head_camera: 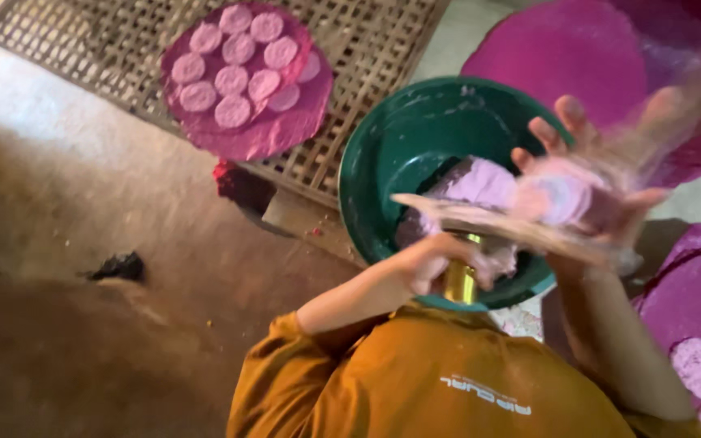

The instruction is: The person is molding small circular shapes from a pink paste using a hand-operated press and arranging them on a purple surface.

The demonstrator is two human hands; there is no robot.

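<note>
My left hand (427, 264) grips a golden metal cylinder (461, 282) over the near rim of a green bowl (383, 146). A lump of pale pink dough (480, 182) lies in the bowl. My right hand (602, 174) is raised over the bowl's right side and blurred by motion. Its fingers are spread, and a round pink dough disc (565, 199) rests against its palm. A thin flat tan piece (448, 212), also blurred, stretches between the two hands. Both hands are smeared with pink dough.
A round pink tray (285, 134) with several pale pink discs sits on a woven bamboo mat (367, 49) at the top. Magenta sheets lie at the top right (561, 49) and right (691, 292), the latter carrying two discs. Bare brown floor lies left.
</note>
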